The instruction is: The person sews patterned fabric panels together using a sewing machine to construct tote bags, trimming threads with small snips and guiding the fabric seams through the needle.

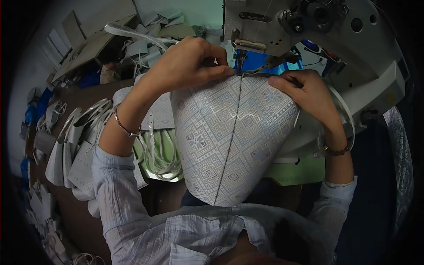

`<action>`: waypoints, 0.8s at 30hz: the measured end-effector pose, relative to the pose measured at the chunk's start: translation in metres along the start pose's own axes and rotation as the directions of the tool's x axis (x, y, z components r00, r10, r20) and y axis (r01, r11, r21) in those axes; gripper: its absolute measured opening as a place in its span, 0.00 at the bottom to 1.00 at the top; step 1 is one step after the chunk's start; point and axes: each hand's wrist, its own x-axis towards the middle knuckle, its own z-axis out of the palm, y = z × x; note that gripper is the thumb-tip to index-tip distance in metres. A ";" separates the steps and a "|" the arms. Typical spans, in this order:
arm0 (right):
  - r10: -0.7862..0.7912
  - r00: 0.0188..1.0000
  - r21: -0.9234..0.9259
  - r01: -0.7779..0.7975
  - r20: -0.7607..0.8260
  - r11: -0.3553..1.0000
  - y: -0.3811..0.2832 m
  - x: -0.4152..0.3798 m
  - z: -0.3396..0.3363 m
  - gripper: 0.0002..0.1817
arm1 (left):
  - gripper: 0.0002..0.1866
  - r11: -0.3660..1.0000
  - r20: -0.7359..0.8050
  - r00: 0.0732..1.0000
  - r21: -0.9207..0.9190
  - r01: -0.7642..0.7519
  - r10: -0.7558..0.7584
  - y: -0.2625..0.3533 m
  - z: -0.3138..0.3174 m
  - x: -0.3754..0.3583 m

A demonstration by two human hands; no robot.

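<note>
A silvery-blue patterned fabric panel (212, 132) hangs toward my lap, its upper edge under the needle area of a sewing machine (260, 26). A dark seam runs down its middle from the presser foot (240, 66). My left hand (192, 62) pinches the panel's top edge just left of the foot, thumb and forefinger together. On the other side, my right hand (307, 92) grips the upper right edge, its thumb on top and the other fingers partly hidden behind the material.
Pale fabric pieces (84, 150) lie stacked at the left. Looped white strips (159, 154) rest on a green surface (300, 170) beneath the panel. Scraps (154, 31) pile up behind. The machine's arm (375, 88) takes up the right side.
</note>
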 end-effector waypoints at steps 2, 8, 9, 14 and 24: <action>-0.009 1.000 -0.009 0.009 -0.005 1.000 0.000 0.001 0.000 0.21 | 0.08 1.000 0.005 1.000 0.015 0.008 -0.008 0.002 -0.001 0.000; 0.032 0.999 -0.003 -0.032 0.043 0.999 0.002 0.005 -0.001 0.20 | 0.09 0.998 0.023 0.999 -0.044 0.035 -0.034 -0.006 0.001 0.004; 0.003 1.000 0.053 -0.004 0.003 0.999 0.003 0.005 0.001 0.20 | 0.10 0.997 0.023 0.999 -0.061 0.040 -0.038 -0.007 0.002 0.004; -0.018 1.000 0.077 0.019 -0.005 0.997 0.014 0.014 0.003 0.19 | 0.09 0.999 0.015 0.999 -0.036 0.037 -0.037 -0.007 0.000 0.006; -0.164 0.956 -0.012 0.166 -0.244 0.986 0.029 0.007 0.010 0.16 | 0.13 0.993 -0.038 0.999 -0.115 -0.011 0.007 -0.020 0.008 0.017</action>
